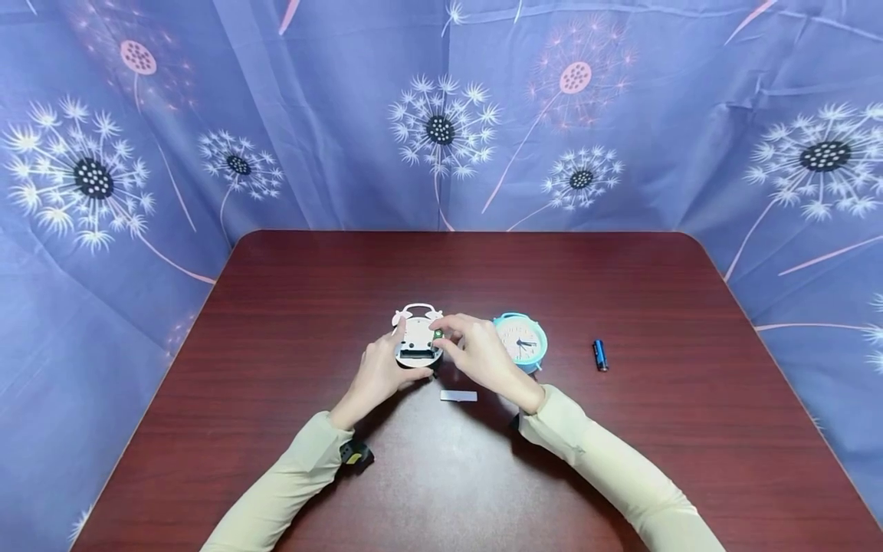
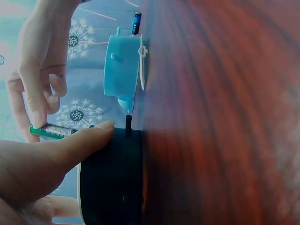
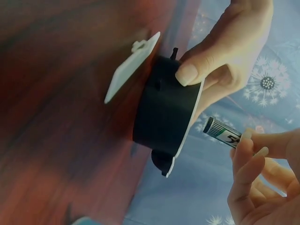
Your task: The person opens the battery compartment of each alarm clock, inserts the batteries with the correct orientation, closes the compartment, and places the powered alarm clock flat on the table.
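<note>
A twin-bell alarm clock (image 1: pixel 418 331) lies face down, its white back up and its battery slot (image 1: pixel 417 354) uncovered. Its side is black in both wrist views. My left hand (image 1: pixel 375 372) grips this clock by its edges, the thumb (image 2: pixel 89 140) against the black side. Between the fingertips of my right hand (image 1: pixel 479 356) is a green-ended battery (image 3: pixel 224 133), pinched and tilted above the back of the clock. In the right wrist view the battery's dark end points toward the clock, apart from it.
A small white battery cover (image 1: pixel 458 396) lies on the table just in front of the clock. The light-blue alarm clock (image 1: pixel 520 340) lies face up behind my right wrist. Farther right is a blue battery (image 1: pixel 600 356). A patterned curtain (image 1: pixel 331 138) hangs behind the table.
</note>
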The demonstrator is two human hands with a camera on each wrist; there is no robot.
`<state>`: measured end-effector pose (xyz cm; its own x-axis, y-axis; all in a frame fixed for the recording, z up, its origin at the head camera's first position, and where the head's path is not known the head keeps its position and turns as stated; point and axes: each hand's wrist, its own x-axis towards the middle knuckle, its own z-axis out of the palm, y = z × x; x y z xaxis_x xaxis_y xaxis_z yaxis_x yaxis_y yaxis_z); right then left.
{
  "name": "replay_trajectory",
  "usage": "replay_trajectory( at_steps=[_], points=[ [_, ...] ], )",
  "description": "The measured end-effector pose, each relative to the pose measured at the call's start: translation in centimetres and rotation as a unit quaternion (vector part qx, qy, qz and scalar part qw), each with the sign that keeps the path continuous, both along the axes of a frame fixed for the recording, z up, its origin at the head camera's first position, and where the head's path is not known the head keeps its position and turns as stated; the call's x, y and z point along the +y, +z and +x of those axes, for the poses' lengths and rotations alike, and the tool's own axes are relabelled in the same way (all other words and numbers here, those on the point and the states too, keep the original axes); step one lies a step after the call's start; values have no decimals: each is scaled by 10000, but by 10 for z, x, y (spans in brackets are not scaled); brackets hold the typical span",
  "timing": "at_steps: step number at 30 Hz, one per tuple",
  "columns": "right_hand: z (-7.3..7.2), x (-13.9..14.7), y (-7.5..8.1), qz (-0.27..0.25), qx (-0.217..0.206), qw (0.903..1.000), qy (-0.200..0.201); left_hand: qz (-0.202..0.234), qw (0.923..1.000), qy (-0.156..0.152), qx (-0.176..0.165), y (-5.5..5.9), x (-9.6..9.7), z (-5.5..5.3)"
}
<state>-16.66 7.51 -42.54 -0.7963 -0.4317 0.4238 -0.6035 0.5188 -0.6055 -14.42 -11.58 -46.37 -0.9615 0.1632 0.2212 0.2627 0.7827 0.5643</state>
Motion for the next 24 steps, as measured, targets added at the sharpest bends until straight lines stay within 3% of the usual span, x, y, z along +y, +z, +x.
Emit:
replay_trajectory(
  at_steps=[7, 12, 17, 24],
  points=[
    [1, -6, -4, 62, -73, 10000, 24, 43, 9996, 73, -255, 0, 1, 1],
    [2, -7, -7, -118, -8, 9999, 4, -6, 9999, 32, -119, 0, 0, 3],
    [2, -8, -9, -368, -235, 9989, 182, -10, 10000, 29, -83, 1, 0, 2],
    [1, -10, -11, -231, -137, 9988, 399, -20, 9998, 43, -179, 2, 0, 2]
  ],
)
